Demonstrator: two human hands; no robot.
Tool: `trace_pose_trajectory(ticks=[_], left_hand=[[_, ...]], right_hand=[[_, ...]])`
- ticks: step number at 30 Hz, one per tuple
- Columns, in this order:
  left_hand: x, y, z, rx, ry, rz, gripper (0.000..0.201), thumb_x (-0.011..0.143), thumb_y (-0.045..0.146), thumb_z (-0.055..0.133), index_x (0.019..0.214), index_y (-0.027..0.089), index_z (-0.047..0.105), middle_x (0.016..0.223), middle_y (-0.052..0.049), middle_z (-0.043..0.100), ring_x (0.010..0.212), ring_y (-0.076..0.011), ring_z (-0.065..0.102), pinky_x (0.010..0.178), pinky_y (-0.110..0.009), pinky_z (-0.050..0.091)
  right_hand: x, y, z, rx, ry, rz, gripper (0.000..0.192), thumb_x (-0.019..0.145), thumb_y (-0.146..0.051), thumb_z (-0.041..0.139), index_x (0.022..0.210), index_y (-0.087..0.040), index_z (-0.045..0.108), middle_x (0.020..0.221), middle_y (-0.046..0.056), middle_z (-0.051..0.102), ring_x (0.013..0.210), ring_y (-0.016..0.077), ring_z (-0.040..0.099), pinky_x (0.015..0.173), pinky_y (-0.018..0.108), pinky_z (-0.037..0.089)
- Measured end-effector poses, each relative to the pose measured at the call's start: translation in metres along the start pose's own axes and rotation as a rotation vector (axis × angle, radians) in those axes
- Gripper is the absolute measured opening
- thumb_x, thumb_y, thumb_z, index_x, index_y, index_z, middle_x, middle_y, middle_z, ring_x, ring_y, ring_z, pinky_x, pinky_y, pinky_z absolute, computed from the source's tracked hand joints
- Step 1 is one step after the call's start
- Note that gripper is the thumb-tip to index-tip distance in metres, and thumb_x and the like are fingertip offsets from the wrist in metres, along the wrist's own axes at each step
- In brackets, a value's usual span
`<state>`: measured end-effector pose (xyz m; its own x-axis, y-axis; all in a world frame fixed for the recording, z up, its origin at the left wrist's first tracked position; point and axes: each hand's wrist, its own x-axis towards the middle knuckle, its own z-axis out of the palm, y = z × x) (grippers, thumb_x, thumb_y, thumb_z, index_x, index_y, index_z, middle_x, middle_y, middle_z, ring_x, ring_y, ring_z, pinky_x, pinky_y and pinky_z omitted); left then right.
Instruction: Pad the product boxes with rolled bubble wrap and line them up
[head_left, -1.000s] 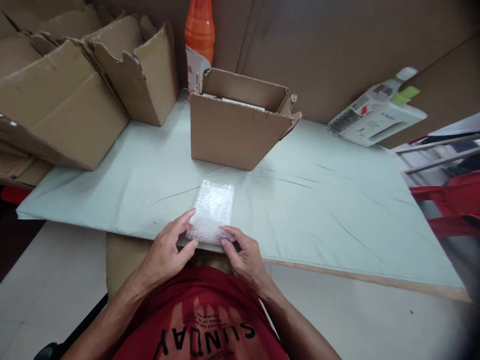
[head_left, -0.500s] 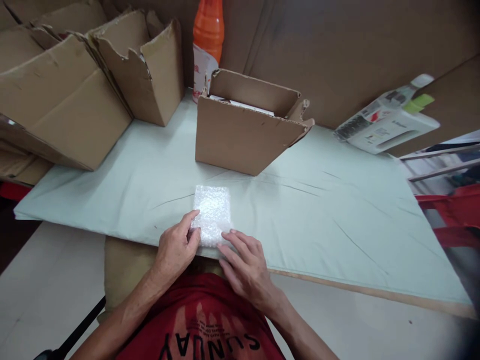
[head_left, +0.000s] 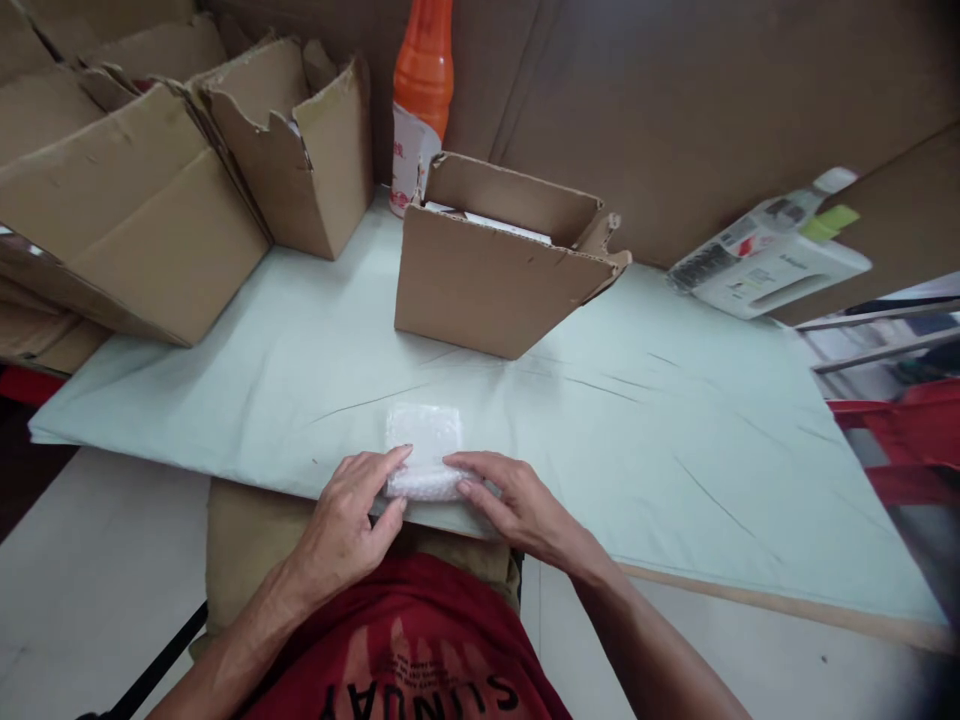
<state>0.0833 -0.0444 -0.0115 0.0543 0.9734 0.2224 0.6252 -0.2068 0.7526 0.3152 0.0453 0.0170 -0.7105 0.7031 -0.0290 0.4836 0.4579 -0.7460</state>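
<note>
A small sheet of clear bubble wrap lies at the table's front edge, its near part folded over into a thick roll. My left hand holds the left end of that fold, index finger on top and thumb at the near side. At the right end, my right hand grips the fold between thumb and fingers. Whether anything is inside the fold cannot be seen.
Beyond the wrap stands an open cardboard box with white items inside. More cardboard boxes are at the left. An orange-topped bottle stands behind. A white jug and a clear bottle stand at the right on the pale green tablecloth.
The near part of the bubble wrap has been folded away from me, so the sheet looks shorter. My right hand has moved up and turned its thumb onto the fold.
</note>
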Motion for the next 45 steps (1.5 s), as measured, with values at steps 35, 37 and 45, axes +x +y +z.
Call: trace_pose_trajectory(ticks=[35, 37, 45], left_hand=[[0.021, 0.003, 0.008, -0.754, 0.046, -0.534, 0.076, 0.087, 0.032, 0.066, 0.155, 0.022, 0.033, 0.107, -0.003, 0.068, 0.089, -0.014, 0.067, 0.082, -0.023, 0.053], [0.026, 0.005, 0.012, -0.77, 0.01, -0.549, 0.075, 0.087, 0.034, 0.066, 0.154, 0.021, 0.035, 0.105, -0.003, 0.067, 0.087, -0.0142, 0.066, 0.079, -0.023, 0.054], [0.079, 0.01, -0.019, -0.693, 0.091, -0.343, 0.072, 0.083, 0.045, 0.069, 0.146, 0.019, 0.046, 0.109, -0.008, 0.071, 0.102, -0.0204, 0.066, 0.093, -0.032, 0.051]], right_hand=[[0.003, 0.004, 0.012, 0.619, 0.147, 0.187, 0.071, 0.081, -0.043, 0.078, 0.142, -0.022, 0.049, 0.112, 0.007, 0.067, 0.096, 0.0188, 0.065, 0.085, 0.031, 0.051], [0.002, 0.004, 0.007, 0.541, 0.145, 0.186, 0.053, 0.082, -0.044, 0.077, 0.127, -0.021, 0.062, 0.106, 0.006, 0.069, 0.093, 0.0186, 0.064, 0.085, 0.031, 0.051], [0.031, -0.025, -0.093, 0.228, 0.466, 0.033, 0.027, 0.086, -0.041, 0.072, 0.104, -0.021, 0.07, 0.088, 0.003, 0.072, 0.076, 0.0167, 0.065, 0.068, 0.029, 0.054]])
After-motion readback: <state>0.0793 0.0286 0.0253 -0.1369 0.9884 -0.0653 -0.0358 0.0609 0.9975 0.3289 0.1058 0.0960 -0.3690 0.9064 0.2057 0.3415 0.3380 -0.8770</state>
